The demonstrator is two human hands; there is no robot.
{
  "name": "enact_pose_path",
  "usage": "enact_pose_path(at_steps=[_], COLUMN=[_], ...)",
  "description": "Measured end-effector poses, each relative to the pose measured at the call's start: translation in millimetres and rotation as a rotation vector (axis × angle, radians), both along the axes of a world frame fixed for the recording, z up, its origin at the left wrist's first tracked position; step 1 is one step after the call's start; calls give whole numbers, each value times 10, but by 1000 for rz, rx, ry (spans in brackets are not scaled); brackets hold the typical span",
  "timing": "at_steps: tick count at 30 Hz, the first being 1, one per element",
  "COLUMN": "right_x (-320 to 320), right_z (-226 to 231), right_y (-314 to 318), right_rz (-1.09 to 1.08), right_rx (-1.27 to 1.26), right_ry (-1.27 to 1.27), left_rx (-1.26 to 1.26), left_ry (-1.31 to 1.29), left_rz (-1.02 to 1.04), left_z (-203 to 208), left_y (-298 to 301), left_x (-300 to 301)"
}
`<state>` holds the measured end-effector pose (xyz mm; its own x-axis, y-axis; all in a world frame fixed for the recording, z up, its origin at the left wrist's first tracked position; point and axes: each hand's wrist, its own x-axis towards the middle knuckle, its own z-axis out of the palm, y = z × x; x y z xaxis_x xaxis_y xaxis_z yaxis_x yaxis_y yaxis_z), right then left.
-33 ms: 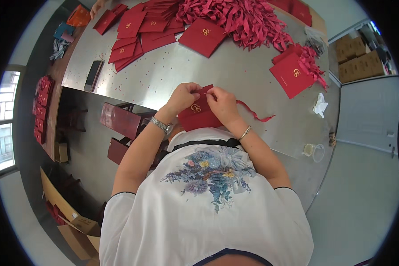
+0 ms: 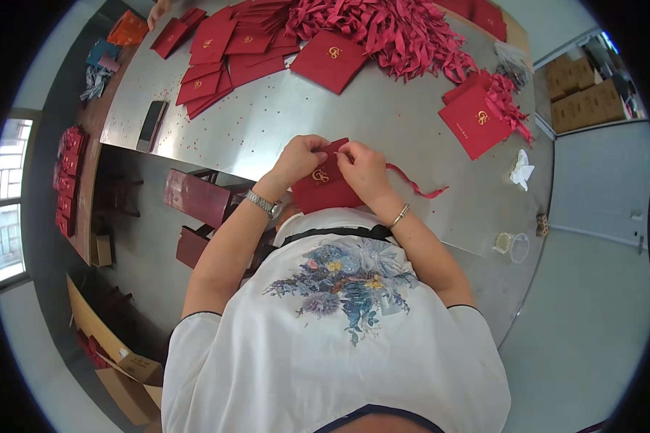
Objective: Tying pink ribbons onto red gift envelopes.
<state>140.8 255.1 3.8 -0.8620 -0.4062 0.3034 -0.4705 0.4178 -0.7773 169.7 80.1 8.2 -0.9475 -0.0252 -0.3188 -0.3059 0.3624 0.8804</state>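
A red paper bag with a gold emblem leans at the table's near edge, against my body. My left hand is closed on its upper left part, thumb on the front face. At the top edge, my right hand is closed in a pinch, with a tiny whitish tip showing at its fingertips. From behind that hand a red ribbon trails right onto the table; its other end is hidden by the hand and bag.
Beyond the hands on the metal table lie stacked red bags, a flat red bag and a heap of red ribbons. Further right is a ribboned red bag. A phone rests left; a clear cup stands right.
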Motion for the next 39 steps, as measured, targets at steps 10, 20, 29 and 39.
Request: enact_pose_path(at_steps=[10,20,29,39], right_x=[-58,35,93,-32], right_z=[-9,28,187,209], right_y=[18,-1,-56,-141], right_rz=[-80,-38,24,-57], right_rx=[106,40,425,482], right_ry=[39,138,212,234], left_rx=[-236,-52,-282,-228], left_ry=[101,21,222,257], left_rz=[-51,-73,-31,-5], left_z=[94,89,107,233], left_y=[165,18,226,296], left_x=[-75,-111,64,-100])
